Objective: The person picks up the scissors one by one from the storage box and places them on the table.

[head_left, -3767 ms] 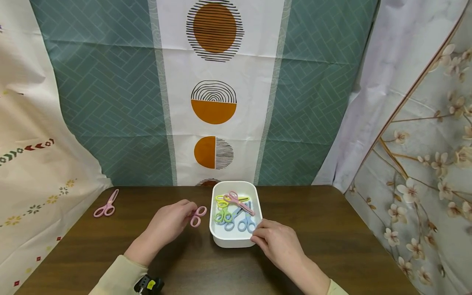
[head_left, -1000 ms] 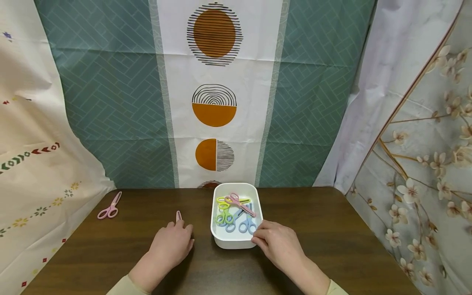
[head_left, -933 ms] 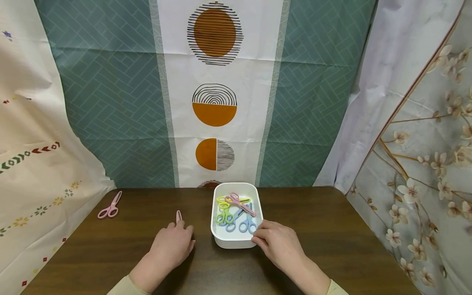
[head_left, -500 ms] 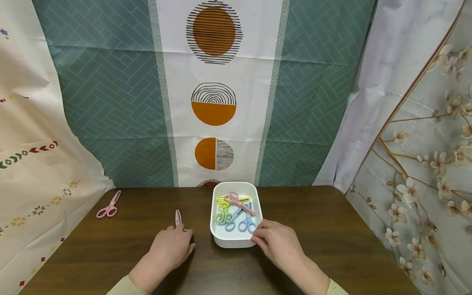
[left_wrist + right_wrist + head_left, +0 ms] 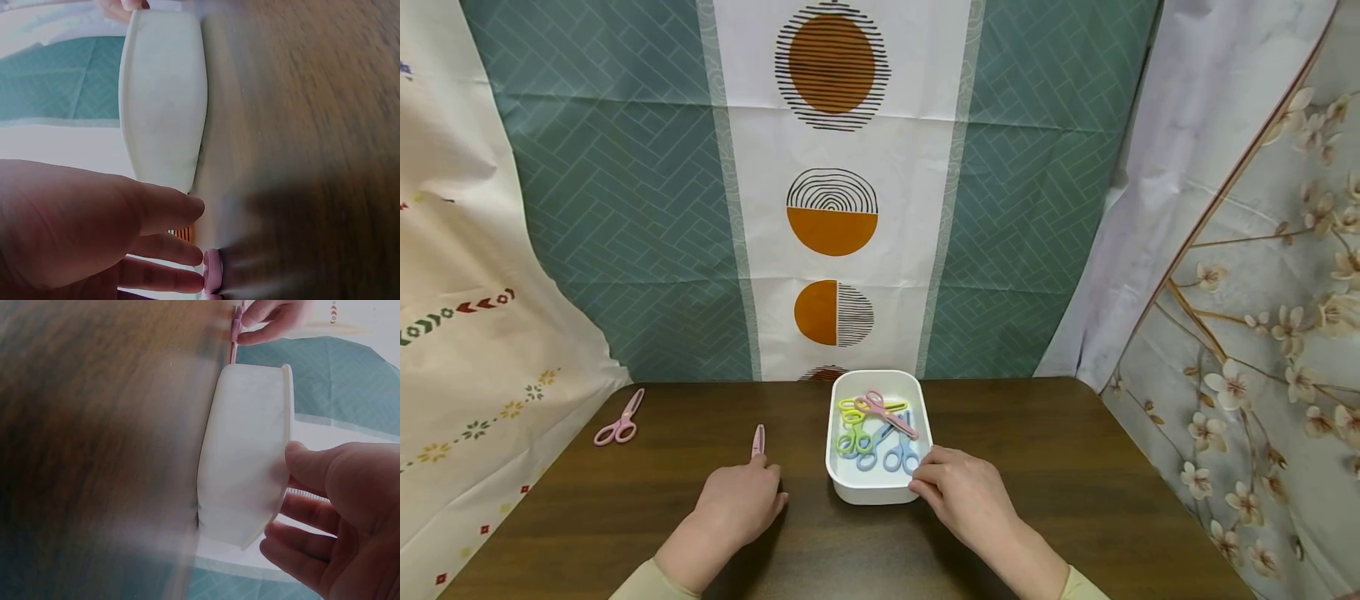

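Pink-handled scissors (image 5: 758, 439) lie left of the white container, blade pointing away. My left hand (image 5: 739, 502) covers their handles in the head view. Its fingers reach out nearly straight in the left wrist view, fingertips right at a pink handle loop (image 5: 213, 271), thumb held apart. On the right, my right hand (image 5: 964, 487) pinches the near right corner of the white container (image 5: 874, 495), thumb outside the rim and fingers behind it. Inside lie several small scissors: pink ones (image 5: 887, 414) on top, with yellow, green (image 5: 855, 437) and blue ones (image 5: 901, 454).
Another pair of pink scissors (image 5: 619, 423) lies near the far left edge of the brown wooden table (image 5: 1037, 433). Behind the table hangs a green and white curtain (image 5: 625, 208). Patterned cloths border both sides.
Earlier, my left hand held the pink scissors beside the container; they now lie on the table farther left. Lately its fingers have shifted slightly left, showing more blade. My right hand stays on the container.
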A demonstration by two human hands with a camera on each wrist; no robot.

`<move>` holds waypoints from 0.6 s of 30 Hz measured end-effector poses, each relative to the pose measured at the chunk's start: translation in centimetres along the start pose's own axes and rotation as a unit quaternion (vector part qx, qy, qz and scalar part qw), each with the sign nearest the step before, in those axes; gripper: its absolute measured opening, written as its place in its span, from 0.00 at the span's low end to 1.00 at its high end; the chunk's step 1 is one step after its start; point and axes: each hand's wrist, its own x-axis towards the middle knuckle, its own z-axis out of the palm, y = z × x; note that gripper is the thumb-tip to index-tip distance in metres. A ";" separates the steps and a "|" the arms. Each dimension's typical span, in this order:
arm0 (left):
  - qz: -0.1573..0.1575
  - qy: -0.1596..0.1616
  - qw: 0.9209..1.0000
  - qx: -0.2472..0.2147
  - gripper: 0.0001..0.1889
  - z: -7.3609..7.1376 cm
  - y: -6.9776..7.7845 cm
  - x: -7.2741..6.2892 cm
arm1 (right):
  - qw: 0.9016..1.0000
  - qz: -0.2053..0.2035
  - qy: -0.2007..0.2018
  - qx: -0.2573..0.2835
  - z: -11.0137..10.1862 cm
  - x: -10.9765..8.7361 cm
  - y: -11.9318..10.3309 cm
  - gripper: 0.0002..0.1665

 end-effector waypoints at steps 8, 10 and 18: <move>-0.010 -0.014 1.000 0.016 0.21 0.2 -0.1 0.1 | 1.000 -0.007 0.010 -0.001 0.0 0.0 -0.1 0.04; -0.012 -0.013 1.000 0.018 0.20 0.2 -0.1 0.1 | 1.000 -0.007 0.010 0.001 0.0 0.0 -0.1 0.04; -0.009 -0.010 1.000 0.016 0.20 0.1 -0.7 -0.1 | 1.000 -0.011 0.010 0.002 -0.1 0.0 -0.1 0.03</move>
